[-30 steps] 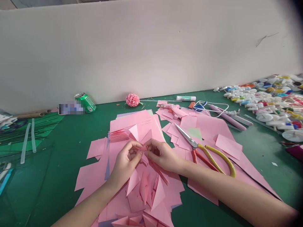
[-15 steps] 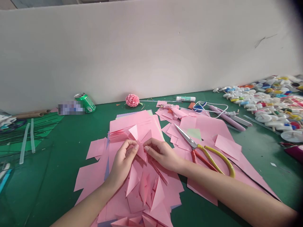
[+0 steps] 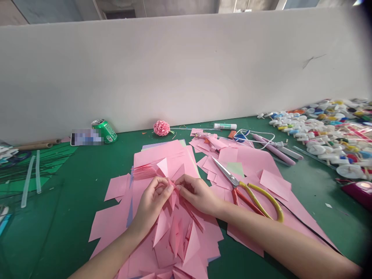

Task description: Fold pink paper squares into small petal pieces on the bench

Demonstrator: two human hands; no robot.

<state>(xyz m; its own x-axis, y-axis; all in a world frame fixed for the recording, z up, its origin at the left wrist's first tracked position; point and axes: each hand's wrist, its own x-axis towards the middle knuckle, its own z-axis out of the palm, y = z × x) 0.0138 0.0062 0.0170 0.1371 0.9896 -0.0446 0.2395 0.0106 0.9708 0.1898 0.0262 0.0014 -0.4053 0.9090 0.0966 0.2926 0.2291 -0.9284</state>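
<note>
Between the fingertips of my left hand (image 3: 155, 195) and my right hand (image 3: 197, 193) is a folded pink paper piece (image 3: 172, 197). Both hands pinch it, the left from one side and the right near its upper edge; the fingers hide part of it. Below my hands several folded pink paper pieces (image 3: 192, 244) lie loosely over pink sheets (image 3: 139, 244). A stack of folded pink strips (image 3: 144, 171) sits just beyond my left hand. To the right of my right hand, scissors (image 3: 244, 186) with red and yellow handles rest on pink paper.
A pink paper ball (image 3: 161, 128) stands at the back by the white wall (image 3: 186, 77). A green can (image 3: 106, 131) and a phone (image 3: 86, 137) are at back left. A glue stick (image 3: 225, 126), a glue-gun cord (image 3: 269, 139) and many white and coloured plastic pieces (image 3: 325, 128) lie right.
My fingers have shifted on the folded paper, which has turned and now points downward between them. The camera view has tilted upward slightly, showing more above the wall.
</note>
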